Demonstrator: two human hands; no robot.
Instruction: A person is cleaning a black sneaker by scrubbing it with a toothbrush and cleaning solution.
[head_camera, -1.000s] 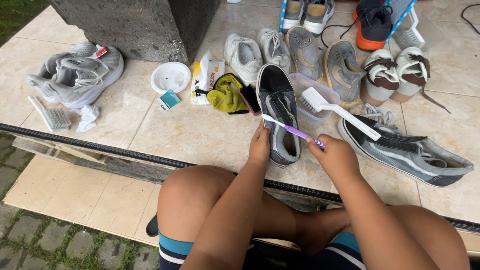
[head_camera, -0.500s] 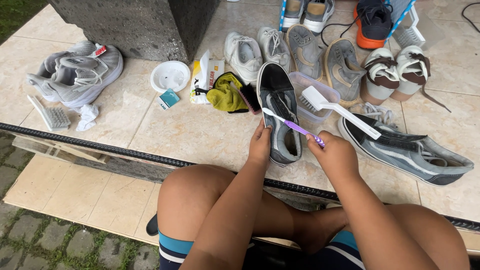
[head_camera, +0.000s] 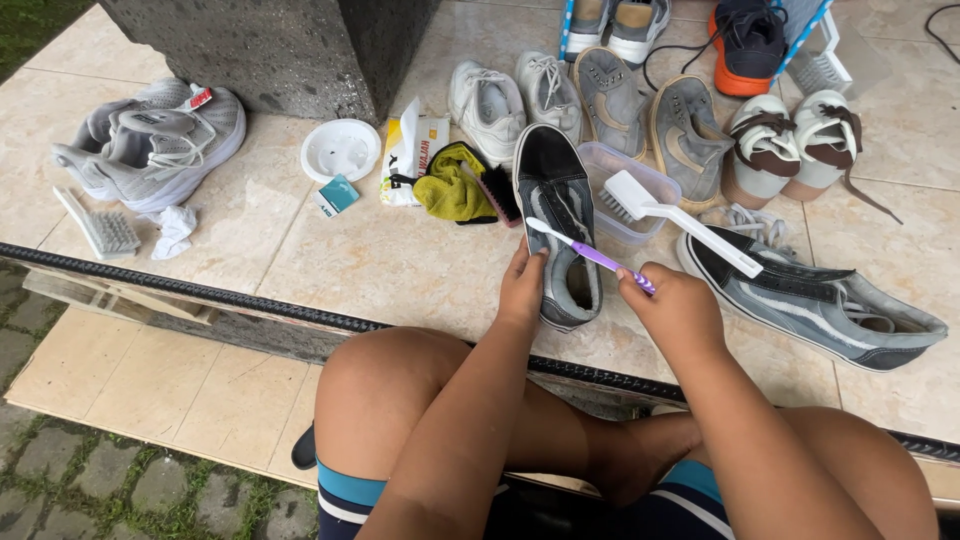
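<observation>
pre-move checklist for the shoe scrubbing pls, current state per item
1. Left hand steadies the black shoe by its side: ok.
2. Right hand has a closed grip on the purple toothbrush: ok.
3. Brush head touching the shoe: cannot tell, it lies over the upper.
4. Shoe flat on the tile floor: ok.
5. Clear tub with the white brush beside the shoe: ok.
6. Water in the tub: cannot tell.
</observation>
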